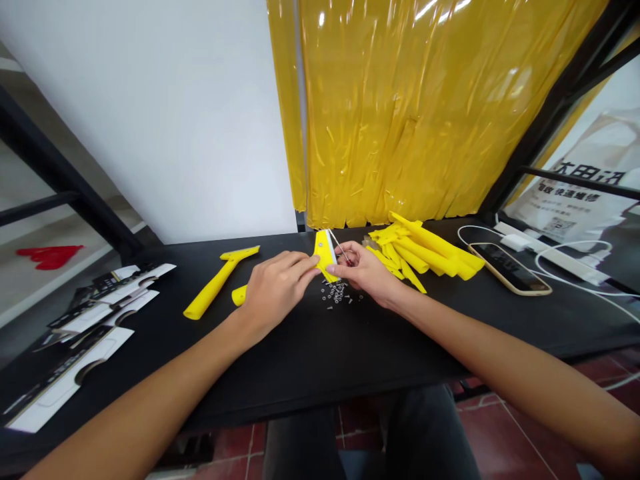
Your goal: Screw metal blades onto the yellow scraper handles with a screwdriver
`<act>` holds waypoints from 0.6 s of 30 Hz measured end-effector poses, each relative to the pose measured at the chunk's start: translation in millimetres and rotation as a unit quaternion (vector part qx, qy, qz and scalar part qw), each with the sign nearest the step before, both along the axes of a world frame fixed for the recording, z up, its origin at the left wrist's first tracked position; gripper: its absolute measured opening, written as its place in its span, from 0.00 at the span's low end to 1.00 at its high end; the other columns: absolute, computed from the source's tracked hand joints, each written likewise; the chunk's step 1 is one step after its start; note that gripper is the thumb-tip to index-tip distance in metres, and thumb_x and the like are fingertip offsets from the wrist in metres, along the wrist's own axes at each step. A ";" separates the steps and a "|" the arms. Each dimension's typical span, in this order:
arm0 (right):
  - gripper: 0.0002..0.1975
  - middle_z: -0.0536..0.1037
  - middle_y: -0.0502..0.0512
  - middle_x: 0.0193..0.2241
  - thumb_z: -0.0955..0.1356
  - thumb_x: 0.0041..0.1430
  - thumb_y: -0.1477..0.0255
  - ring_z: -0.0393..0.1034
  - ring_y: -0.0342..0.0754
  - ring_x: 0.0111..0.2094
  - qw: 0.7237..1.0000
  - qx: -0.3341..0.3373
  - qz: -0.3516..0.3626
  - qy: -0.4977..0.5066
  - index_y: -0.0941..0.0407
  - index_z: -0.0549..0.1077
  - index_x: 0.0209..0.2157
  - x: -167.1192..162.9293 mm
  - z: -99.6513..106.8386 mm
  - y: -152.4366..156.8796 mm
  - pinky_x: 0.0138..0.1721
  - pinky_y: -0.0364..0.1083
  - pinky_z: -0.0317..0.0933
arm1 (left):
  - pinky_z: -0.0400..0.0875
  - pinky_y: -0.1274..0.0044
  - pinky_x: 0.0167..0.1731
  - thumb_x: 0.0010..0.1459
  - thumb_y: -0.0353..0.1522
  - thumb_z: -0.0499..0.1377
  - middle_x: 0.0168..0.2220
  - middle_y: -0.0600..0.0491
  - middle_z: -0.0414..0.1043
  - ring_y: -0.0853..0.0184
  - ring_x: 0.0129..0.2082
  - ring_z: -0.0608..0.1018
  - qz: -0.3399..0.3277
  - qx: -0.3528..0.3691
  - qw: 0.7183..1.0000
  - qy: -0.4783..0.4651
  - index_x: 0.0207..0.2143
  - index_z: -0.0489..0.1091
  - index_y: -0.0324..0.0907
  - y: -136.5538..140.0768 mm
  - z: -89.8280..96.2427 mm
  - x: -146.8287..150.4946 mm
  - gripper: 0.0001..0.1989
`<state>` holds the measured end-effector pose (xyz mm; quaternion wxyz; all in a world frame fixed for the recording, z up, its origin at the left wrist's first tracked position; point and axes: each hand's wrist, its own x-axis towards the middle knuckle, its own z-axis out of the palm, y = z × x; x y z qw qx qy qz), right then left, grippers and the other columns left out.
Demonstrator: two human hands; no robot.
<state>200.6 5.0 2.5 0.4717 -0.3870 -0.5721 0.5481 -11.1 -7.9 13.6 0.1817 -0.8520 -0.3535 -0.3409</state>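
Note:
My left hand is closed around a yellow scraper, its head tilted up with a pale strip along the right edge and a screw in its face. The handle's end shows to the left, under my wrist. My right hand pinches a thin-shafted screwdriver with a bit of red near the fingers; its shaft slants up toward the scraper head. The right thumb touches the head's pale edge. Small screws and nuts lie scattered just below both hands.
Another yellow scraper lies left of my left hand. Yellow handles and parts are piled at right. Beyond them are a phone, white cables and a power strip. Printed cardboard sleeves cover the table's left side. Yellow plastic strips hang behind.

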 end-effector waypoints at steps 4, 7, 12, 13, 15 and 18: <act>0.16 0.68 0.45 0.24 0.77 0.47 0.65 0.45 0.35 0.17 0.996 -0.060 0.053 -0.028 0.56 0.73 0.36 1.6 4.9 -2.3 0.17 0.42 0.35 | 0.73 0.71 0.37 0.66 0.35 0.58 0.42 0.51 0.81 0.63 0.38 0.80 -0.003 0.000 1.000 0.012 0.46 0.77 0.43 -0.6 0.5 0.3 0.10; 0.14 0.66 0.44 0.22 0.77 0.47 0.65 0.44 0.35 0.17 0.997 -0.051 0.047 -0.023 0.57 0.74 0.34 -0.1 7.1 -3.8 0.17 0.43 0.34 | 0.73 0.71 0.37 0.66 0.35 0.58 0.42 0.51 0.81 0.63 0.38 0.80 -0.002 0.003 1.000 0.014 0.47 0.77 0.43 -0.7 0.4 0.2 0.11; 0.16 0.60 0.41 0.18 0.78 0.46 0.65 0.43 0.35 0.16 0.999 -0.046 0.025 0.005 0.56 0.71 0.30 -3.7 5.5 -5.7 0.16 0.41 0.34 | 0.73 0.72 0.35 0.66 0.36 0.58 0.41 0.51 0.81 0.62 0.38 0.81 0.027 -0.006 1.000 0.011 0.46 0.77 0.44 -2.7 -1.7 1.4 0.11; 0.16 0.58 0.40 0.17 0.78 0.46 0.65 0.42 0.35 0.16 0.998 -0.054 0.028 0.011 0.56 0.70 0.30 -3.8 4.4 -5.9 0.16 0.41 0.34 | 0.73 0.72 0.34 0.66 0.36 0.58 0.41 0.50 0.81 0.62 0.38 0.81 0.035 -0.012 0.999 0.009 0.46 0.77 0.44 -3.2 -2.5 2.0 0.11; 0.16 0.54 0.38 0.16 0.77 0.48 0.64 0.40 0.35 0.15 0.996 -0.073 0.040 0.025 0.55 0.68 0.31 -3.3 1.9 -5.9 0.16 0.41 0.33 | 0.73 0.73 0.34 0.66 0.36 0.58 0.41 0.50 0.81 0.62 0.37 0.82 0.049 -0.024 0.998 0.008 0.47 0.77 0.44 -4.2 -3.8 3.3 0.12; 0.16 0.53 0.37 0.15 0.76 0.50 0.64 0.39 0.35 0.15 0.994 -0.087 0.054 0.039 0.55 0.67 0.31 -2.6 -1.2 -5.9 0.16 0.41 0.32 | 0.73 0.73 0.32 0.67 0.37 0.57 0.42 0.51 0.81 0.62 0.38 0.82 0.063 -0.037 0.997 0.022 0.47 0.77 0.45 -5.4 -5.1 5.3 0.12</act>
